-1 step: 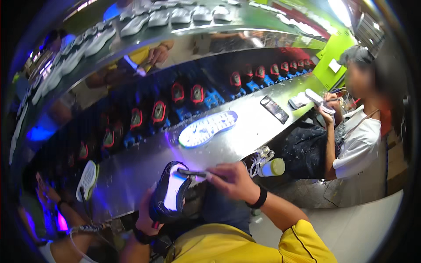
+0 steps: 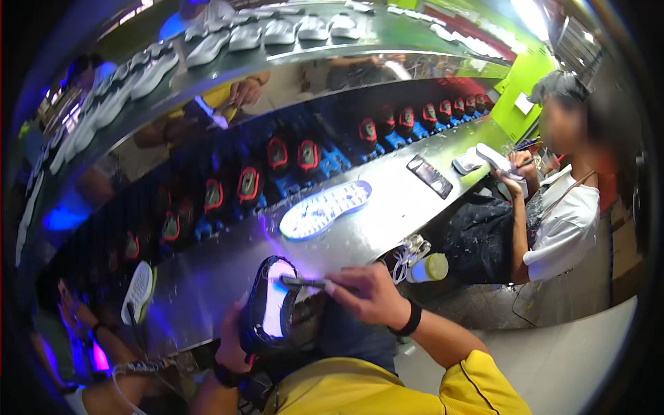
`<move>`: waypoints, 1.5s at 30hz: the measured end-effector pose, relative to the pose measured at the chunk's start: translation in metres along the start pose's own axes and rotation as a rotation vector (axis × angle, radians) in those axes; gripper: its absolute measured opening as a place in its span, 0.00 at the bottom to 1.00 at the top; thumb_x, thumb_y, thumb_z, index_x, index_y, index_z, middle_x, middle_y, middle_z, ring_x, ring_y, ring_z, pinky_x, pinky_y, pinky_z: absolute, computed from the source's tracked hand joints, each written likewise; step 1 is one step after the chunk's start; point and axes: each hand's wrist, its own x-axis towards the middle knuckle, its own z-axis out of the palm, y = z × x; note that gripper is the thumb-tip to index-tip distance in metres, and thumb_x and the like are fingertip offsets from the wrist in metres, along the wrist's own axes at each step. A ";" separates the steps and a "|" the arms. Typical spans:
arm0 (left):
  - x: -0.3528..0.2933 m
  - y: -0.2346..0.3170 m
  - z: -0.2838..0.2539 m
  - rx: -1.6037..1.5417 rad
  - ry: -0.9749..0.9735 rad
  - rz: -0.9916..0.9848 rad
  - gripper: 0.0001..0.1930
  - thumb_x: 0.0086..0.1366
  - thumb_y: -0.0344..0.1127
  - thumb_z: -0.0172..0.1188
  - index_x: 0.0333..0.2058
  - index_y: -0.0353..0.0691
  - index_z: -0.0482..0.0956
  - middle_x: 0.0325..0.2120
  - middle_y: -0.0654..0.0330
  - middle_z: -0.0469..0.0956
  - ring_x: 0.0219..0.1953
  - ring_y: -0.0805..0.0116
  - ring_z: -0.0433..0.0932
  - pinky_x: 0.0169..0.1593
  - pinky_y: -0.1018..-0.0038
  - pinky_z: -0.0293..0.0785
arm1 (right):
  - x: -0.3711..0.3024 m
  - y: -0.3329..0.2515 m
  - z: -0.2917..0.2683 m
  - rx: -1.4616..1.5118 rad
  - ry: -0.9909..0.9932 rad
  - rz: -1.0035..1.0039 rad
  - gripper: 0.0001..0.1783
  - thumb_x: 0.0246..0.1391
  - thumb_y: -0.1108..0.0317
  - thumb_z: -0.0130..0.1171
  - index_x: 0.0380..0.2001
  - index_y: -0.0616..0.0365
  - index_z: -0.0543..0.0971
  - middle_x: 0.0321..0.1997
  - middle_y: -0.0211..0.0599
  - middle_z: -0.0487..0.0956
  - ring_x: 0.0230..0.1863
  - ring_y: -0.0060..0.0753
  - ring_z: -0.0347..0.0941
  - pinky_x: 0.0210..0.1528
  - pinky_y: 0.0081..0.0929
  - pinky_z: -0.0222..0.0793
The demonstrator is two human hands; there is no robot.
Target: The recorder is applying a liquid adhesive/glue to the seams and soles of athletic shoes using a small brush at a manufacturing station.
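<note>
A: Where best to work?
B: At the near side of the metal bench (image 2: pixel 207 283).
A: And the black shoe upper (image 2: pixel 254 317)?
B: Over the bench's near edge, with its pale underside (image 2: pixel 276 318) up. Best tilted toward the eyes, to show any missed patch.
A: The patterned sole (image 2: pixel 326 209)?
B: Lying apart on the bench, farther off and to the right. Better left undisturbed.
A: The left hand (image 2: pixel 232 339)?
B: Clamped around the left, near side of the upper; cannot tell the exact placing of the hidden fingers. Grip firmly, but off the pale underside.
A: And the right hand (image 2: pixel 371 294)?
B: Pinching the thin dark tool (image 2: pixel 304 283) between thumb and fingers, with its tip on the far part of the underside. Press lightly, stroke evenly toward each edge, and avoid straying onto the black side.
</note>
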 end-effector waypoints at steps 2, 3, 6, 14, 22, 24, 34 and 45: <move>0.025 0.006 -0.013 0.055 -0.089 0.049 0.32 0.78 0.57 0.51 0.66 0.36 0.75 0.56 0.46 0.84 0.52 0.52 0.86 0.56 0.57 0.84 | -0.003 -0.003 -0.013 -0.010 -0.030 -0.002 0.11 0.61 0.64 0.68 0.41 0.60 0.88 0.29 0.45 0.83 0.26 0.52 0.80 0.29 0.40 0.73; 0.036 0.012 -0.007 0.065 -0.091 0.043 0.31 0.78 0.56 0.51 0.65 0.35 0.75 0.55 0.47 0.84 0.52 0.53 0.86 0.57 0.57 0.84 | -0.003 0.000 -0.020 0.013 0.008 -0.064 0.12 0.62 0.69 0.68 0.45 0.65 0.88 0.25 0.42 0.80 0.24 0.36 0.78 0.27 0.32 0.68; 0.078 0.034 0.041 0.037 -0.220 0.059 0.24 0.75 0.42 0.53 0.63 0.34 0.75 0.57 0.53 0.83 0.57 0.61 0.83 0.66 0.62 0.76 | -0.012 0.029 -0.029 0.189 0.284 0.148 0.10 0.64 0.68 0.67 0.44 0.64 0.88 0.28 0.42 0.83 0.25 0.34 0.79 0.30 0.29 0.71; 0.326 0.084 0.194 1.430 -0.112 0.733 0.46 0.56 0.42 0.77 0.70 0.29 0.70 0.52 0.50 0.86 0.51 0.65 0.85 0.57 0.70 0.79 | -0.039 0.076 -0.056 0.306 0.623 0.371 0.11 0.66 0.71 0.66 0.46 0.69 0.86 0.30 0.31 0.84 0.30 0.17 0.74 0.33 0.20 0.67; 0.492 0.084 0.201 1.943 0.020 0.887 0.23 0.65 0.51 0.68 0.50 0.39 0.86 0.46 0.41 0.86 0.50 0.43 0.85 0.57 0.54 0.79 | -0.038 0.097 -0.048 0.331 0.621 0.502 0.09 0.69 0.73 0.65 0.48 0.65 0.87 0.28 0.23 0.79 0.24 0.14 0.66 0.26 0.18 0.60; 0.488 0.070 0.222 2.071 0.067 0.755 0.20 0.71 0.50 0.60 0.44 0.38 0.87 0.43 0.40 0.86 0.48 0.41 0.85 0.55 0.51 0.79 | -0.052 0.106 -0.045 0.236 0.670 0.454 0.11 0.68 0.72 0.66 0.51 0.64 0.87 0.27 0.22 0.78 0.22 0.12 0.65 0.25 0.17 0.59; 0.498 0.204 0.073 2.153 -0.174 0.850 0.35 0.62 0.41 0.70 0.68 0.44 0.73 0.65 0.46 0.76 0.70 0.49 0.71 0.71 0.53 0.65 | -0.060 0.092 -0.046 0.230 0.626 0.396 0.08 0.71 0.72 0.62 0.42 0.67 0.85 0.24 0.21 0.75 0.22 0.13 0.65 0.25 0.18 0.59; 0.171 0.147 0.067 0.312 -0.254 0.323 0.18 0.67 0.36 0.73 0.53 0.43 0.82 0.45 0.63 0.86 0.49 0.64 0.85 0.55 0.63 0.82 | -0.045 0.023 -0.019 0.582 0.422 0.593 0.11 0.69 0.69 0.64 0.47 0.67 0.86 0.28 0.27 0.80 0.25 0.16 0.72 0.27 0.18 0.64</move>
